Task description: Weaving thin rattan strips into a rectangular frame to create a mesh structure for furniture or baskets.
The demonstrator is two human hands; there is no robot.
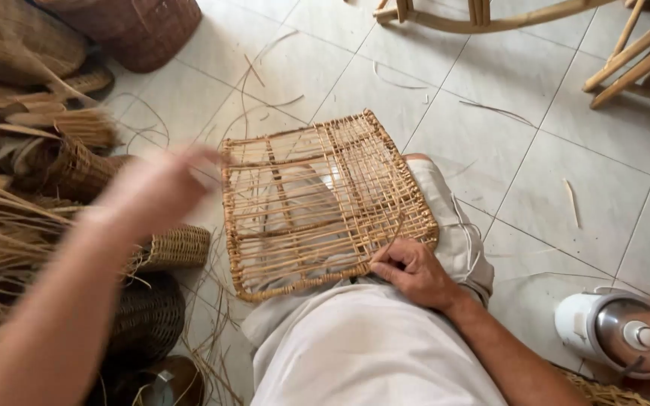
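Right hand (414, 272) grip pinching woven rattan panel (325, 203); blurred left hand (161, 188) perhaps released, near baskets (174, 246).

A woven panel (317, 203) lies on the person's lap between the hands, right hand (413, 272) at its near edge, left hand (161, 188) beside baskets (174, 246); a jug (618, 331) sits right.

Pale tiled floor (536, 173): woven baskets (171, 248) and dry reed bundles (9, 233) piled left, loose cane strips (570, 201) scattered (thin, curled), white lidded jug (622, 331) right, wooden furniture legs (633, 56) top.
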